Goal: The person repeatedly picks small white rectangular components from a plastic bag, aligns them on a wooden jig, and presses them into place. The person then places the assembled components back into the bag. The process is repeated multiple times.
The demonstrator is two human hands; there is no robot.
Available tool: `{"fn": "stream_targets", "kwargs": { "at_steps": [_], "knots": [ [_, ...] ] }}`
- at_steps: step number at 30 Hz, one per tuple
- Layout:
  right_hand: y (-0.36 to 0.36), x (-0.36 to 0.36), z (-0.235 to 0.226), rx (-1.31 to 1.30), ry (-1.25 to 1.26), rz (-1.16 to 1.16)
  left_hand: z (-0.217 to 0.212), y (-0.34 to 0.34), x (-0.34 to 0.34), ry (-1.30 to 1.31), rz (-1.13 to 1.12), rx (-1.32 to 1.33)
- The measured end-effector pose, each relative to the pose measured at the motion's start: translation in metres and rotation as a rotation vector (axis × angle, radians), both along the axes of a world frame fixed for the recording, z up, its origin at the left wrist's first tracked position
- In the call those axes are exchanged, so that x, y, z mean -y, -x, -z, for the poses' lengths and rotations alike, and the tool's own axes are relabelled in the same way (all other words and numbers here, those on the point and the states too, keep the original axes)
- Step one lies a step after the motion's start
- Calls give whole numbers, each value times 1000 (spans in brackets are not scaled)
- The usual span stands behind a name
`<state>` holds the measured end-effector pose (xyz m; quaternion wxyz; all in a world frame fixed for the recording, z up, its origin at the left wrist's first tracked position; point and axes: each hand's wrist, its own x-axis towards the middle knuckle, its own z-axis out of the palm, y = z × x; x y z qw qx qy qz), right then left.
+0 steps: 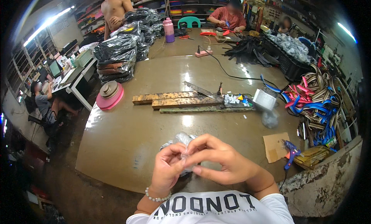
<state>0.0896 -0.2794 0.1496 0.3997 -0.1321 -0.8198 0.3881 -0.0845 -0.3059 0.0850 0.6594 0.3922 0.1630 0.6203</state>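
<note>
Close to my body, both hands meet over the near part of the brown table. My left hand, with a beaded bracelet at its wrist, pinches a small piece of clear plastic. Fingers and thumb of my right hand close on the same plastic from the other side. Just beyond and partly beneath my hands lies a crumpled clear plastic bag with something greyish in it. My fingers hide much of it, so I cannot make out its contents.
Wooden bars lie across the table's middle. To the right are a glue gun on cardboard, a small plastic bundle and piled coloured straps. Plastic-wrapped stacks stand far left. A person works across the table.
</note>
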Motion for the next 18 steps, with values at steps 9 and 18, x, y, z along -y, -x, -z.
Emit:
{"fn": "stream_targets", "kwargs": {
  "at_steps": [9,18],
  "knots": [
    [2,-33,43,159,100,264,10,5,-3,81,-236,82],
    [-22,-42,32,-90,594,200,15,15,-5,34,-267,-189]
  ]
}}
